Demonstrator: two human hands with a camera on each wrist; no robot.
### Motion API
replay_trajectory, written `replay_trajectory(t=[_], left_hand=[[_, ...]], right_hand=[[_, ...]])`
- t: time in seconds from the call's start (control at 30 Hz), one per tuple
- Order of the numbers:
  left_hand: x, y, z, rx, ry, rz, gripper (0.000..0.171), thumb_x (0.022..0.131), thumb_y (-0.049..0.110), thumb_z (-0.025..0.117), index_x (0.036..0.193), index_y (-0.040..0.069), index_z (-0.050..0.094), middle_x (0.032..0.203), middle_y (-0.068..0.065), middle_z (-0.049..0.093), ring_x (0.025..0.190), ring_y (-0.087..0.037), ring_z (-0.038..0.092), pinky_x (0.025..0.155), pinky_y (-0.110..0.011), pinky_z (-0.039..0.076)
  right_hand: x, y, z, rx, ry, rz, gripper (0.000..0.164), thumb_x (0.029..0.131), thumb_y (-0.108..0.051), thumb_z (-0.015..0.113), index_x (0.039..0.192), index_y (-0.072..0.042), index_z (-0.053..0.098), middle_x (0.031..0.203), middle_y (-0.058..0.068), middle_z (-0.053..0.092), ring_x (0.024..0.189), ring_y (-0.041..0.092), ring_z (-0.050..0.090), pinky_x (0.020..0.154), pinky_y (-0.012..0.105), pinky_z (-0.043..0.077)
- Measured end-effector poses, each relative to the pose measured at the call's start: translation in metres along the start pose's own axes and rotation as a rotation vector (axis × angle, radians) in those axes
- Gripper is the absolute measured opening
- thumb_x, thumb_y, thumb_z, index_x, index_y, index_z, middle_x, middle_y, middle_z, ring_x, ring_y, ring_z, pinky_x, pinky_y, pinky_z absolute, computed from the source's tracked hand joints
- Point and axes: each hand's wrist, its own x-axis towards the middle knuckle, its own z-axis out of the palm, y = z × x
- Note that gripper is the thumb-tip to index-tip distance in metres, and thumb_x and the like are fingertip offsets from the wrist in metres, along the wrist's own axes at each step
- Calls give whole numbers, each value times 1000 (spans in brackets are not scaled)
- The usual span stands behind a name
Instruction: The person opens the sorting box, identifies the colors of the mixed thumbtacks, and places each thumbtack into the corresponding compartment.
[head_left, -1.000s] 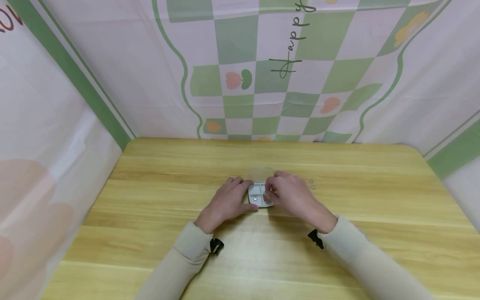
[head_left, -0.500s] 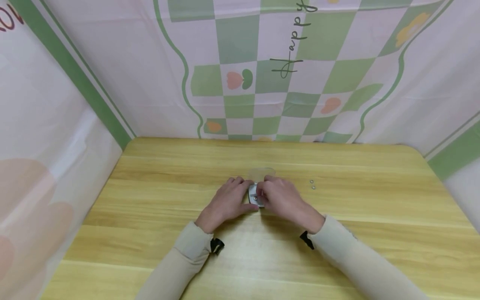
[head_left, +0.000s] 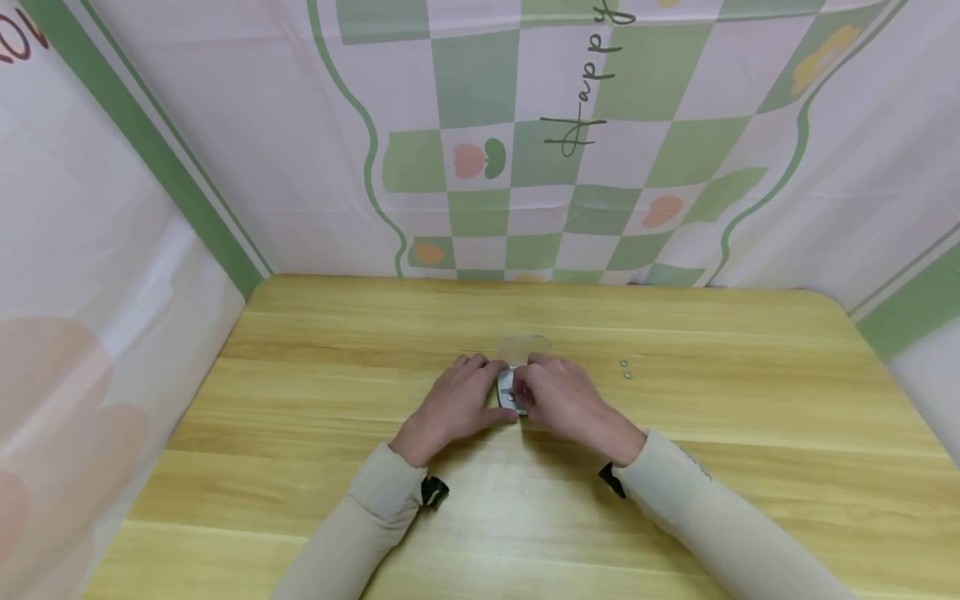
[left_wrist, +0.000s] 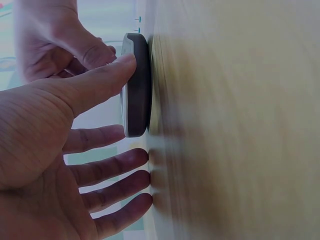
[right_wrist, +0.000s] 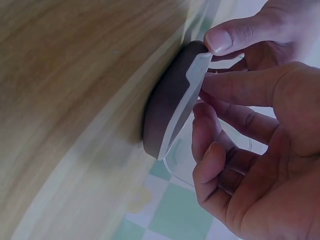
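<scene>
A small pill box (head_left: pixel 504 385) with a white divided inside and a dark shell (right_wrist: pixel 167 102) lies on the table, its clear lid (head_left: pixel 525 344) folded back. My left hand (head_left: pixel 459 398) holds its left side between thumb and index finger; the other fingertips rest on the table in the left wrist view. My right hand (head_left: pixel 561 402) reaches over the box from the right, thumb and index fingertips down inside it. Right beside those fingertips shows a small metal nut (head_left: pixel 512 397) in the near left compartment. I cannot tell whether the right fingers pinch anything; they hide the right compartments.
Two small metal nuts (head_left: pixel 626 369) lie on the wooden table (head_left: pixel 360 333) to the right of the box. A patterned cloth (head_left: pixel 480 100) hangs along the table's far edge, with more cloth at both sides. Black straps (head_left: pixel 433 492) sit at the wrists.
My right hand has moved left, from the right compartments to the left part of the box, and then stayed there. The left hand and the box have kept their place.
</scene>
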Motion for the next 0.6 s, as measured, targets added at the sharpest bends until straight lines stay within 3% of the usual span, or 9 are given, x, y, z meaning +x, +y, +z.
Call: replay_trajectory(t=[0.6], left_hand=[[0, 1, -2, -12, 1, 4, 67, 80, 53, 62, 131, 13, 48, 118, -5, 52, 108, -23, 47, 87, -36, 39]], right_hand=[[-1, 1, 0, 7, 12, -5, 6, 78, -10, 63, 77, -16, 64, 72, -5, 46, 60, 12, 43, 49, 25, 36]])
